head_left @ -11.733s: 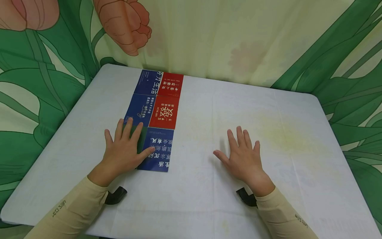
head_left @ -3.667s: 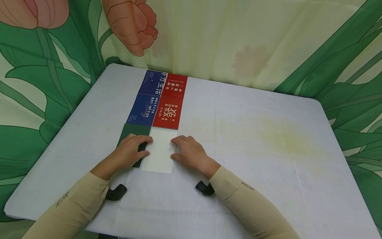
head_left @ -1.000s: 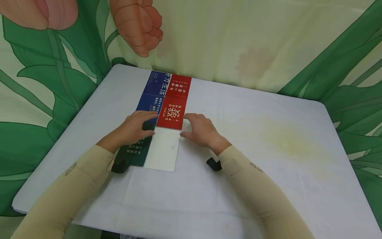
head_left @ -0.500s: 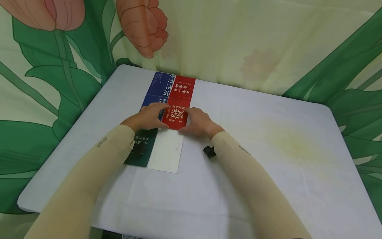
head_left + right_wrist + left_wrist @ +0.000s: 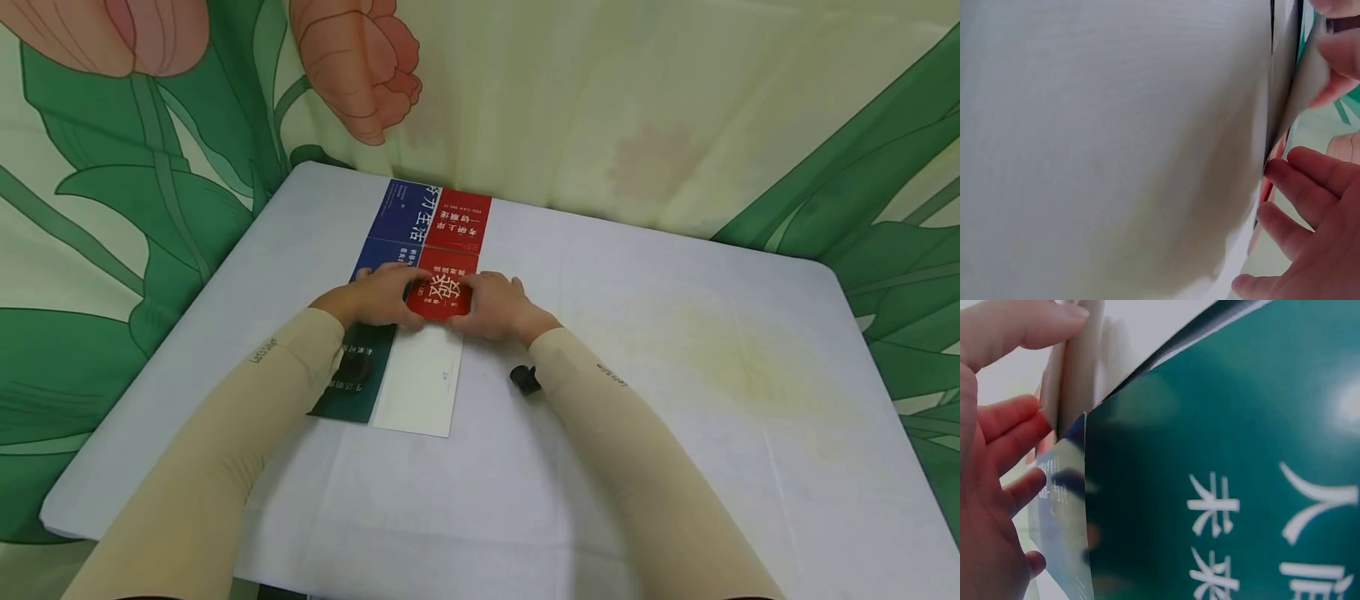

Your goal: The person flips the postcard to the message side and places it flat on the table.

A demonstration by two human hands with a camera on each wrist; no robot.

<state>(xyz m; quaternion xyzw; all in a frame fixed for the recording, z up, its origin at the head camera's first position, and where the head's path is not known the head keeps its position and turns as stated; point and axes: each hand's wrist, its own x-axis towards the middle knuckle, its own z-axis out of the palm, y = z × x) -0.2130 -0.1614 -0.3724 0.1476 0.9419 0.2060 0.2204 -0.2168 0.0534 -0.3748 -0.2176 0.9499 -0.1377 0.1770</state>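
Observation:
In the head view, my left hand (image 5: 384,297) and right hand (image 5: 501,307) grip a red card (image 5: 444,287) with gold characters by its two sides. Its near edge looks bowed, and in the right wrist view its pale underside (image 5: 1307,81) shows between the hands. Directly below it lies a plain white card (image 5: 418,379) with small print. To the left is a dark green card (image 5: 375,387), its white characters large in the left wrist view. My left hand partly covers a blue card (image 5: 386,254) beside the red one.
Another blue card (image 5: 405,212) and another red card (image 5: 463,221) lie at the far end of the two columns. The white-covered table (image 5: 637,375) stretches to the right. A floral curtain (image 5: 540,100) hangs behind it. Black wrist devices (image 5: 525,379) sit under the sleeves.
Earlier, a blue card lay where the white face now shows. Both hands have since moved from that card up to the red one and closed on its sides; the last half second shows little movement.

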